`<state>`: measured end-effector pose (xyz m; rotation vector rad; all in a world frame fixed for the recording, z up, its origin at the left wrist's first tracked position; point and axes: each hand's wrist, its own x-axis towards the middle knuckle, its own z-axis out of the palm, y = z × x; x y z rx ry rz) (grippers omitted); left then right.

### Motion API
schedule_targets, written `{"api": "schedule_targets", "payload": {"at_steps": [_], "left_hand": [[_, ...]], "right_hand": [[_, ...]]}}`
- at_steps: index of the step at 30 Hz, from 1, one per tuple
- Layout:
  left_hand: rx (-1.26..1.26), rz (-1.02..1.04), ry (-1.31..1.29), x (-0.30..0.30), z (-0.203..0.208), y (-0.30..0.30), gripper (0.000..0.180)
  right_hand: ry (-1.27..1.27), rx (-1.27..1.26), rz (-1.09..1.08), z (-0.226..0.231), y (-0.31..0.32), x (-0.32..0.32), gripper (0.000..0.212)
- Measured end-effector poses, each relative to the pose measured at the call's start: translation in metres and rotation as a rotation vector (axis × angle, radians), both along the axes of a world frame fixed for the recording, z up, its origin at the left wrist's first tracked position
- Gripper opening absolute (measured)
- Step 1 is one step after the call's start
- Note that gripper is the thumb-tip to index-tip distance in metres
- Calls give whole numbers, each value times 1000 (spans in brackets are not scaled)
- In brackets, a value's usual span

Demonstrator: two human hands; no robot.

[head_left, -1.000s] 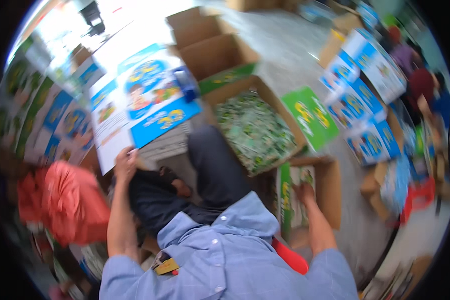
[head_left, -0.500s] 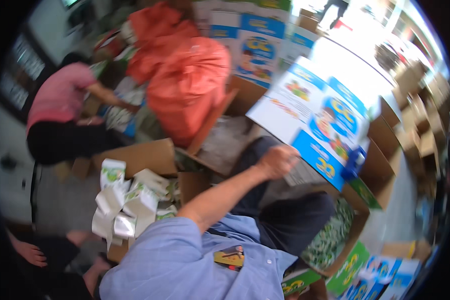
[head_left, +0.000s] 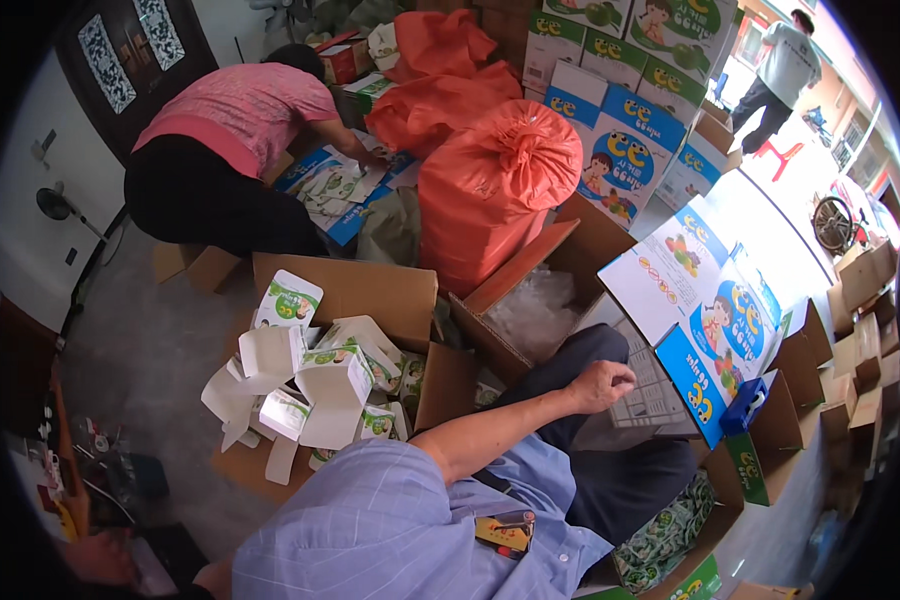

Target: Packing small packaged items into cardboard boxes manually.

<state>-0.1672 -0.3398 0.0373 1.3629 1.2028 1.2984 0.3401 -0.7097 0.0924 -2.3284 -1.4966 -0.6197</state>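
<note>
My left hand (head_left: 602,386) hangs over my dark-trousered knee with its fingers curled inward. Whether anything sits in those fingers is hidden. Just right of it, a white-and-blue printed carton (head_left: 708,318) lies tilted, a small gap away from the hand. A blue tape dispenser (head_left: 746,404) rests at that carton's lower right corner. Under the carton's near edge shows a pale slatted surface (head_left: 650,392). Beside my other knee, an open box (head_left: 732,490) holds many small green-and-white packets (head_left: 670,530). My right hand is out of sight.
On the left, a brown carton (head_left: 350,285) overflows with opened white-and-green small boxes (head_left: 335,385). Behind it stand a tied red sack (head_left: 500,190) and a carton of clear plastic bags (head_left: 542,310). A co-worker in pink (head_left: 240,120) bends over a blue tray-like carton. Boxes (head_left: 860,350) pile up at right.
The view has swung, so the scene sits farther right and looks sharper. My left hand has come away from the printed carton's edge, where it was close or touching.
</note>
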Motion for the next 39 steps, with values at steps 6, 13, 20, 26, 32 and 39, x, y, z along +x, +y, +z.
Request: {"api": "schedule_targets", "payload": {"at_steps": [6,13,20,26,32,39], "left_hand": [[31,-105,125,13,-23,-12,27],[64,-116,213,5,-34,-18,28],[32,-155,319,8,-37,-26,31],[-19,-206,423,8,-39,-26,32],[11,-240,460,3,-27,-16,36],[-13,-194,334,-10,-17,-25,38]], "right_hand": [[46,43,244,-13,56,-28,39],[227,-621,173,6,85,-78,43],[350,-651,80,12,86,-85,45],[438,-657,138,10,84,-86,41],[475,-662,163,-3,81,-61,43],[738,-415,336,-27,119,-15,18]]}}
